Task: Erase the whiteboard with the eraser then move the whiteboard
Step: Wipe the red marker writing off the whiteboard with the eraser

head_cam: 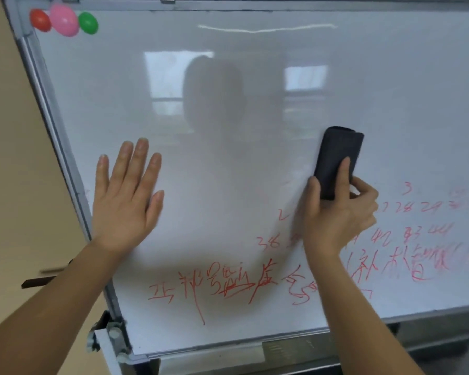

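A large whiteboard (255, 77) in a grey frame fills the view. Its upper part is wiped white, and red marker writing (214, 286) covers the lower part and the right side. My left hand (125, 201) presses flat on the board near its left edge, fingers straight and spread. My right hand (336, 212) grips a dark rectangular eraser (336, 155) and holds it against the board, just above the red numbers. The index finger lies along the eraser's back.
Red, pink and green oval magnets (64, 20) stick to the board's top left corner. A grey tray and stand bracket (111, 336) run below the bottom frame. A beige wall (16, 185) lies to the left.
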Available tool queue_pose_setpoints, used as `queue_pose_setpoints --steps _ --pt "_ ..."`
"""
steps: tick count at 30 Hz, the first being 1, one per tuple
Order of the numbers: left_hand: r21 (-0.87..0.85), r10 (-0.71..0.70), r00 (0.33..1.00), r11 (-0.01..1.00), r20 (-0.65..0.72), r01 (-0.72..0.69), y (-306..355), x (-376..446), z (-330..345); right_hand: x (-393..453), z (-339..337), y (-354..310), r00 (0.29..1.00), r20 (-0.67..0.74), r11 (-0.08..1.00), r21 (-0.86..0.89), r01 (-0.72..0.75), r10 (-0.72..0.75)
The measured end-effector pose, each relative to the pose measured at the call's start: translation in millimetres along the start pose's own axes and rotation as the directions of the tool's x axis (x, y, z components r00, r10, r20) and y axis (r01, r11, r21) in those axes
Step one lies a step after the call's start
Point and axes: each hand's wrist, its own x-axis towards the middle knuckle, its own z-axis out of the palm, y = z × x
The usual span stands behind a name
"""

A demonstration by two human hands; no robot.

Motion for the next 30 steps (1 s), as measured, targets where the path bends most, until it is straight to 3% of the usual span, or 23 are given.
queue_pose_setpoints --steps 3,7,9,16,22,26,30 --pt "-0.007 -0.001 1.0 1.0 -0.01 0.001 0.6 -0.3 -0.4 -24.2 9.1 -22.1 0.998 0.04 0.999 0.015 0.044 -0.045" --pt "-0.003 0.011 1.0 1.0 -0.013 -0.011 0.7 0.6 -1.8 -67.5 16.0 -39.1 0.906 0.13 0.914 0.012 0.405 -0.403" --pt "-0.007 0.018 1.0 1.0 -0.018 -0.018 0.3 0.7 -2.2 -74.2 18.6 -37.3 0.865 0.139 0.875 0.028 0.483 -0.482" --pt "0.0 0.013 1.0 1.0 -0.007 -0.013 2.9 2.8 -2.5 -52.8 16.4 -18.3 0.861 0.078 0.864 0.029 0.502 -0.503" --pt "-0.011 -0.112 0.994 0.994 0.006 0.112 27.3 11.3 -4.0 -34.2 12.4 -3.8 0.853 0.073 0.856 0.029 0.516 -0.517" --pt "0.079 0.043 0.999 0.996 0.008 -0.043 46.1 39.9 -5.2 -19.8 5.1 9.9 0.86 0.062 0.862 0.049 0.505 -0.507" --pt "0.061 0.12 0.993 0.991 0.006 -0.12 69.0 75.3 -3.6 -1.1 -3.5 37.1 0.886 0.077 0.889 0.014 0.457 -0.457"
